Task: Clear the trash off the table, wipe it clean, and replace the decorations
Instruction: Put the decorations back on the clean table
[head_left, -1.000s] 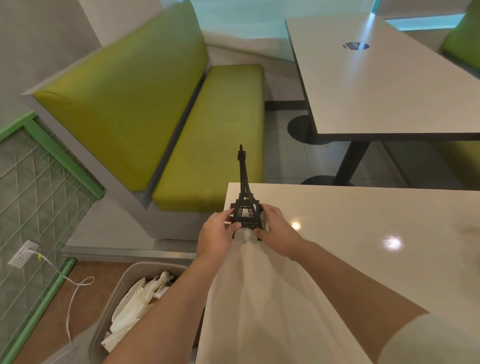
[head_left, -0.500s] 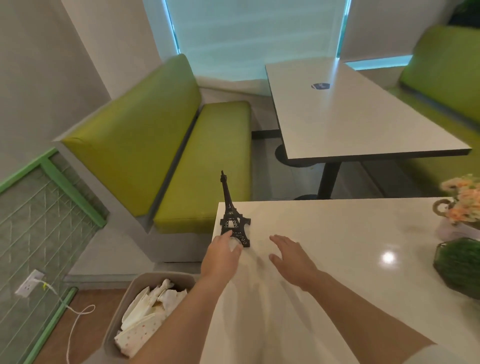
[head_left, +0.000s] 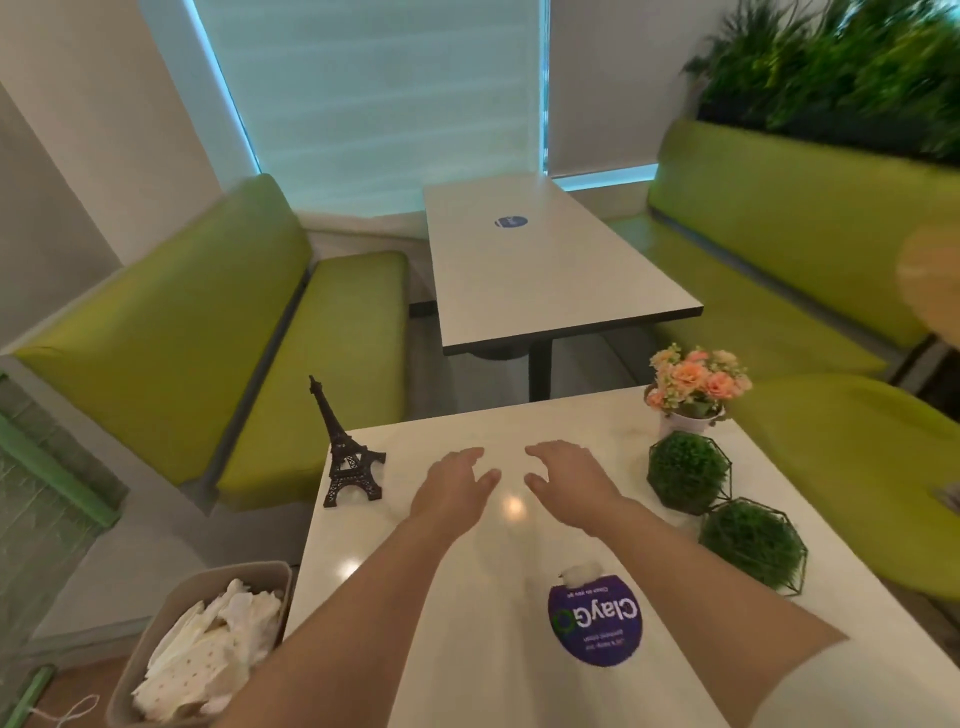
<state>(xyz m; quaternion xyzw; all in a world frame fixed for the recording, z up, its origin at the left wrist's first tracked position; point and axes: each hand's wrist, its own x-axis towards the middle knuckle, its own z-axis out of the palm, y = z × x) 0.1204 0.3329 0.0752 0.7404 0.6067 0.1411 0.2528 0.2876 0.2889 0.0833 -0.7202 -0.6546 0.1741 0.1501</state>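
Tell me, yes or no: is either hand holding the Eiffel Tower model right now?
No: the left hand and right hand hover open over the table, while the Eiffel Tower model stands alone near the corner.

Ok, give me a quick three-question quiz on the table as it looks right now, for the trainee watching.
1. True or false: the tower stands upright at the table's far left corner.
2. How many round green plants in wire frames sit along the right edge?
3. Which is right? A: the left hand grips the tower. B: both hands are over the table and hold nothing. C: the right hand holds the flowers.

Key
1. True.
2. Two: one by the flowers, one nearer.
3. B.
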